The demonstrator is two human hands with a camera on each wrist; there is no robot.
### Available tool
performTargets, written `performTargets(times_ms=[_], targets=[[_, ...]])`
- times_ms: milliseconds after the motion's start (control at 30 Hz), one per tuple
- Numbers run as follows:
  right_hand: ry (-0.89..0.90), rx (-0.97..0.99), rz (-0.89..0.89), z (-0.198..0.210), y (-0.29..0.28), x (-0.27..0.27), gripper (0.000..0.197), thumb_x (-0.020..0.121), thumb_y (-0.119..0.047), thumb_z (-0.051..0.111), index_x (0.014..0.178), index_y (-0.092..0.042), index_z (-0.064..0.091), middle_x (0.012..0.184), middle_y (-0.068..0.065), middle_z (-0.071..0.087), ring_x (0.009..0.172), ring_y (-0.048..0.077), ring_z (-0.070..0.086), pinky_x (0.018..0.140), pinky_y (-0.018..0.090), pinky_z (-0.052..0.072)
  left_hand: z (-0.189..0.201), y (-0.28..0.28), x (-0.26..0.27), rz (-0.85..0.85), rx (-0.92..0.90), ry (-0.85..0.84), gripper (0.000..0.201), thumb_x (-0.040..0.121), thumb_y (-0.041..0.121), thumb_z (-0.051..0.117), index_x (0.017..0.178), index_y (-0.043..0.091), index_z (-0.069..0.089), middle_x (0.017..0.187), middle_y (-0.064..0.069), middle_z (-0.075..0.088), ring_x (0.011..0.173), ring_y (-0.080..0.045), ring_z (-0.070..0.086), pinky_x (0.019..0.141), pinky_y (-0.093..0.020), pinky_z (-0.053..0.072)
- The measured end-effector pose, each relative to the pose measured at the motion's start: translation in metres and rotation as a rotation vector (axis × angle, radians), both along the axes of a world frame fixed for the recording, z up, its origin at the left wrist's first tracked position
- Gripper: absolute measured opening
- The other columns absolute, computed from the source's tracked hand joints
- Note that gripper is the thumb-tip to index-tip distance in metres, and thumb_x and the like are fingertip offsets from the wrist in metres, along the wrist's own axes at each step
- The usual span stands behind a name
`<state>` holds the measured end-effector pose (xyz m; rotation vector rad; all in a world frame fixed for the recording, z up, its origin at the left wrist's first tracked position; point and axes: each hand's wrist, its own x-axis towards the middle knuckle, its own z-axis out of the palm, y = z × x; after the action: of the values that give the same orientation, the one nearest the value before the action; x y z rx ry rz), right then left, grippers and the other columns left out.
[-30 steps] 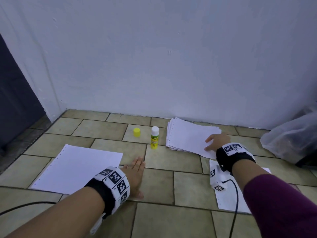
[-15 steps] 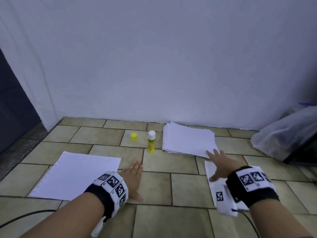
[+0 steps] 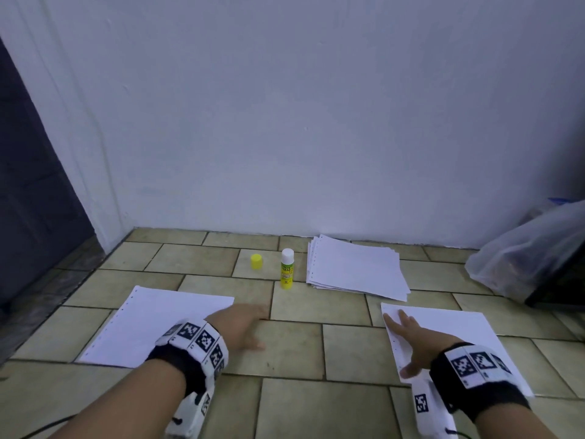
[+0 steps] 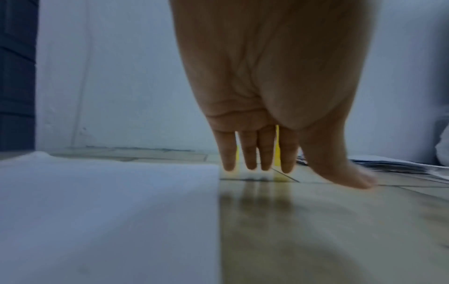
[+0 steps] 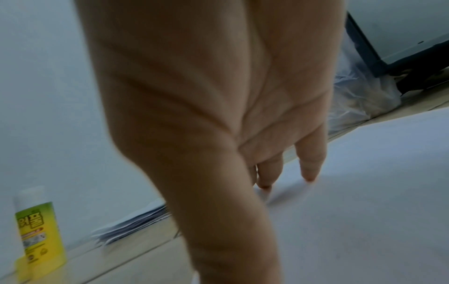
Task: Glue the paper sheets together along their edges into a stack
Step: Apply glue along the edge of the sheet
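A pile of white sheets [image 3: 356, 269] lies on the tiled floor near the wall. One single sheet [image 3: 152, 327] lies at the left, another single sheet [image 3: 459, 337] at the right. Between the left sheet and the pile stands an uncapped yellow glue stick [image 3: 287, 273], with its yellow cap [image 3: 256, 261] to its left. My left hand [image 3: 243, 324] lies flat on the floor just right of the left sheet [image 4: 109, 211], fingers straight. My right hand [image 3: 408, 340] presses flat on the right sheet [image 5: 364, 192] near its punched left edge, fingers [image 5: 309, 163] straight.
A white wall runs close behind the pile. A clear plastic bag [image 3: 525, 248] and a dark furniture leg [image 3: 557, 286] stand at the far right. A dark door [image 3: 28, 185] is at the left. A black cable [image 3: 47, 427] crosses the floor near my left arm.
My right hand has come back from the pile toward me with a sheet under it, which now lies at the right. My left hand slid a little forward on the floor.
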<state>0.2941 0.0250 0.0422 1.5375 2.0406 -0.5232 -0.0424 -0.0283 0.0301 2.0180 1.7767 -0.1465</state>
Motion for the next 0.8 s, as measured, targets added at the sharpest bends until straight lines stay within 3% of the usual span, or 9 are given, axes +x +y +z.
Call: performTargets(times_ms=[100, 133, 200, 233, 367, 433, 500, 633, 800], targets=[[0.029, 0.003, -0.016, 0.002, 0.0, 0.001, 0.111, 0.085, -0.034, 0.069, 0.149, -0.021, -0.02, 0.156, 0.008, -0.024, 0.147, 0.022, -0.01, 0.117, 0.037, 0.015, 0.013, -0.002, -0.021, 0.164, -0.068, 0.237, 0.088, 0.085, 0.04, 0.069, 0.152, 0.016, 0.016, 0.158, -0.008, 0.014, 0.147, -0.027, 0.014, 0.117, -0.036, 0.022], [0.04, 0.009, -0.022, 0.002, -0.001, 0.001, 0.111, 0.084, -0.034, 0.069, 0.149, -0.02, -0.02, 0.157, 0.008, -0.024, 0.147, 0.022, -0.009, 0.117, 0.036, 0.016, 0.016, -0.004, -0.029, 0.21, -0.117, 0.368, 0.086, 0.083, 0.044, 0.07, 0.148, 0.014, 0.022, 0.153, -0.01, 0.022, 0.142, -0.029, 0.023, 0.113, -0.037, 0.027], [0.057, 0.022, -0.036, 0.002, -0.002, 0.001, 0.111, 0.084, -0.034, 0.07, 0.149, -0.021, -0.019, 0.157, 0.008, -0.022, 0.148, 0.022, -0.006, 0.117, 0.035, 0.016, 0.016, -0.007, -0.038, 0.245, -0.186, 0.423, 0.06, 0.08, 0.045, 0.073, 0.127, 0.018, 0.047, 0.12, -0.002, 0.047, 0.109, -0.02, 0.051, 0.094, -0.03, 0.039], [0.066, 0.029, -0.045, 0.002, -0.002, 0.001, 0.112, 0.083, -0.035, 0.07, 0.149, -0.021, -0.019, 0.157, 0.008, -0.022, 0.148, 0.022, -0.004, 0.117, 0.035, 0.016, 0.01, -0.009, -0.044, 0.238, -0.191, 0.432, 0.06, 0.079, 0.043, 0.075, 0.126, 0.016, 0.049, 0.115, 0.0, 0.05, 0.103, -0.016, 0.053, 0.089, -0.026, 0.04], [0.151, 0.062, -0.077, 0.003, -0.003, 0.003, 0.114, 0.079, -0.033, 0.075, 0.151, -0.021, -0.013, 0.16, 0.005, -0.011, 0.148, 0.02, 0.008, 0.114, 0.03, 0.02, -0.034, -0.006, -0.065, 0.316, -0.138, 0.462, 0.11, 0.056, 0.066, 0.074, 0.146, 0.027, 0.025, 0.14, 0.009, 0.044, 0.124, -0.011, 0.047, 0.102, -0.025, 0.038], [0.181, 0.091, -0.117, 0.001, -0.003, 0.004, 0.11, 0.076, -0.028, 0.079, 0.151, -0.015, 0.0, 0.154, 0.006, 0.021, 0.137, 0.021, 0.032, 0.104, 0.029, 0.033, -0.013, -0.016, -0.065, 0.307, -0.12, 0.426, 0.084, 0.069, 0.056, 0.072, 0.14, 0.027, 0.036, 0.13, 0.01, 0.051, 0.117, -0.008, 0.051, 0.097, -0.021, 0.038], [0.202, 0.101, -0.162, 0.001, -0.003, 0.006, 0.092, 0.072, -0.024, 0.081, 0.139, -0.018, 0.018, 0.123, 0.002, 0.047, 0.111, 0.019, 0.05, 0.086, 0.025, 0.039, 0.009, -0.022, -0.056, 0.258, -0.112, 0.447, 0.061, 0.09, 0.034, 0.062, 0.143, 0.018, 0.035, 0.139, 0.002, 0.047, 0.127, -0.014, 0.047, 0.101, -0.023, 0.035], [0.204, 0.093, -0.135, 0.002, -0.005, 0.009, 0.068, 0.072, -0.026, 0.081, 0.116, -0.026, 0.029, 0.111, -0.004, 0.045, 0.097, 0.016, 0.049, 0.072, 0.022, 0.037, 0.02, -0.016, -0.045, 0.281, -0.075, 0.437, 0.043, 0.099, 0.009, 0.045, 0.141, 0.008, 0.039, 0.139, -0.01, 0.049, 0.126, -0.022, 0.05, 0.098, -0.025, 0.04], [0.201, 0.024, -0.108, 0.011, -0.008, 0.009, 0.067, 0.079, -0.035, 0.074, 0.124, -0.028, 0.025, 0.145, 0.001, 0.027, 0.102, 0.014, 0.042, 0.073, 0.02, 0.035, 0.04, -0.008, 0.005, 0.249, 0.071, 0.24, 0.056, 0.1, 0.006, 0.033, 0.153, 0.01, 0.015, 0.136, -0.009, 0.053, 0.119, -0.02, 0.055, 0.099, -0.025, 0.04]])
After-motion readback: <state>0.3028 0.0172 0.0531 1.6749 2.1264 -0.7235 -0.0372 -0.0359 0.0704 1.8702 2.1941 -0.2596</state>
